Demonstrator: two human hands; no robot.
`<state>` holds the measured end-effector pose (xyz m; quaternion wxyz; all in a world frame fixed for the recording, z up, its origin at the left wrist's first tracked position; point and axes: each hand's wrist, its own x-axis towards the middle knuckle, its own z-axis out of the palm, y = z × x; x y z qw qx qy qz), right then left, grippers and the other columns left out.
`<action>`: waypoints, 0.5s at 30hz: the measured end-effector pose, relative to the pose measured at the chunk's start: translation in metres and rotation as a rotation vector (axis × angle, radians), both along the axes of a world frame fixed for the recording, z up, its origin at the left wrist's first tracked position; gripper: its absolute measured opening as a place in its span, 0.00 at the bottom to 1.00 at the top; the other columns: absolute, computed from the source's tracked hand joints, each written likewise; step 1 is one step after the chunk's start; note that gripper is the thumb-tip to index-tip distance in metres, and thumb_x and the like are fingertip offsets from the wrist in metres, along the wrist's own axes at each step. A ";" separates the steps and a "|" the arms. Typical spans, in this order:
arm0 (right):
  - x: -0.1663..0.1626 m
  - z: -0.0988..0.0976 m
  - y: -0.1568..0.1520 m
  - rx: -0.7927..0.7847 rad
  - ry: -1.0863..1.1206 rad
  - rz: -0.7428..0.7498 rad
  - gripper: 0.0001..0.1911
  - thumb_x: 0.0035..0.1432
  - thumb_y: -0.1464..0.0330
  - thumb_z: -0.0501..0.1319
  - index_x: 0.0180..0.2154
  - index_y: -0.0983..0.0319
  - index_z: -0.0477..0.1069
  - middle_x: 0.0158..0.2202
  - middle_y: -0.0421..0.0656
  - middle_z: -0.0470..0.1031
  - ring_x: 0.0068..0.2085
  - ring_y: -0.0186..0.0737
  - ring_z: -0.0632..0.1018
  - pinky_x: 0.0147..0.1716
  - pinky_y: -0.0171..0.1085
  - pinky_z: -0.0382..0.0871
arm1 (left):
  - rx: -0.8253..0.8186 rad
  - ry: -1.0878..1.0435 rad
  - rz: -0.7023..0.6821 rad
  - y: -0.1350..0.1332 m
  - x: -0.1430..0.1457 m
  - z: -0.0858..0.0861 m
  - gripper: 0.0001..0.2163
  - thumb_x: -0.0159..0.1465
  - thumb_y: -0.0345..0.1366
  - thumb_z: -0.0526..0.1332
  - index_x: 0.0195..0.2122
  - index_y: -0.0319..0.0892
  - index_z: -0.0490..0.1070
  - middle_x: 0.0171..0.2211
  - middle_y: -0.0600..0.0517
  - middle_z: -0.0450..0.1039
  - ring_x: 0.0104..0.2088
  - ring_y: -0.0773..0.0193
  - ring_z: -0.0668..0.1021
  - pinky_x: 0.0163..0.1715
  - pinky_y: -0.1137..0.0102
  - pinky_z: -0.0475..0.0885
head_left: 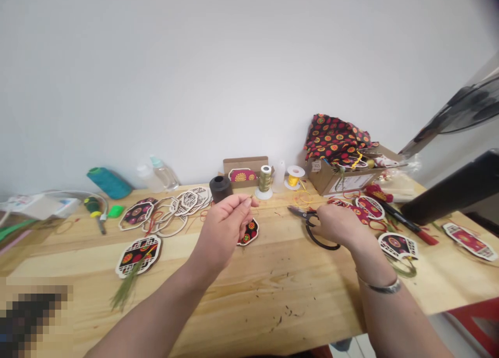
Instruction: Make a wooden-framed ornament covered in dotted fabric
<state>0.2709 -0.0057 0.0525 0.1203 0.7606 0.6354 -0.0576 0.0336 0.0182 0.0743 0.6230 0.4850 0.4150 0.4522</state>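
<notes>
My left hand (228, 225) is raised over the middle of the table, thumb and fingers pinched together. Whatever lies in that pinch is too small to make out. Partly behind it is a patterned ornament (249, 233) with black and red fabric and a pale rim. On the right, my right hand (333, 224) is closed at the black handles of a pair of scissors (302, 213), whose blades point left; its fingertips are partly hidden. Close to this hand lie red fabric ornaments (369, 207) and a fan-shaped ornament (397, 245) with a green tassel.
Along the wall stand a black thread cone (220, 188), a green thread spool (265, 180), a yellow cord spool (295, 177) and a fabric-filled cardboard box (339, 181). Wooden frames (191, 202), a tasselled ornament (138, 255) and a screwdriver (93, 210) lie left. A black post (452, 186) rises right.
</notes>
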 end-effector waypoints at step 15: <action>-0.053 0.079 -0.006 0.822 0.779 0.564 0.08 0.61 0.71 0.61 0.31 0.60 0.78 0.30 0.41 0.78 0.34 0.37 0.76 0.35 0.37 0.67 | 0.058 -0.022 -0.027 -0.005 -0.004 0.008 0.10 0.61 0.41 0.63 0.33 0.39 0.74 0.18 0.59 0.57 0.18 0.75 0.56 0.17 0.78 0.49</action>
